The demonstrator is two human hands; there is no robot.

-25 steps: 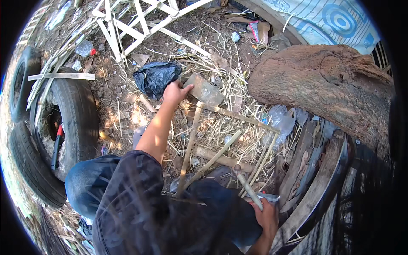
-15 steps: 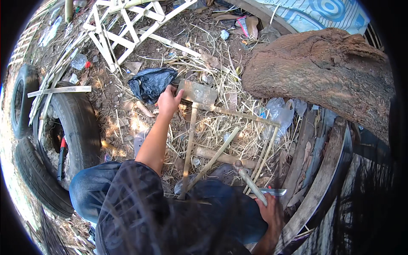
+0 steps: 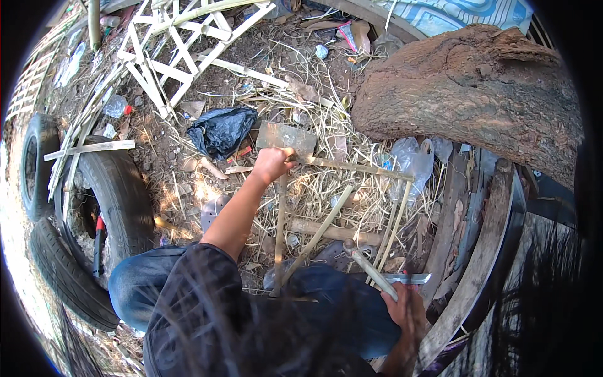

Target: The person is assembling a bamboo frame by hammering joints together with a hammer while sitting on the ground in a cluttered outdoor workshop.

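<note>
My left hand [image 3: 274, 164] is closed round the corner of a bamboo strip frame [image 3: 358, 166], where its top strip meets an upright. Just behind that hand, a flat greyish rectangular plate [image 3: 287, 137] lies against the ground under the corner. My right hand [image 3: 405, 308] grips the pale handle of a hammer [image 3: 374, 269] above my right thigh, its head pointing away from me. A knife blade [image 3: 411, 278] lies close to that hand; its handle is mostly hidden. The frame's near ends rest by my legs, above a bamboo pole [image 3: 336, 231].
A thick log [image 3: 465, 88] lies at the far right, with wooden planks [image 3: 468, 276] nearer. Old tyres [image 3: 116, 195] stand on the left. A black plastic bag [image 3: 221, 132], a lattice of bamboo strips [image 3: 182, 47] and a clear plastic bag [image 3: 411, 162] lie around.
My left hand has moved from the plate's left edge to the frame's corner and closed on it. My right hand still holds the hammer in nearly the same place.
</note>
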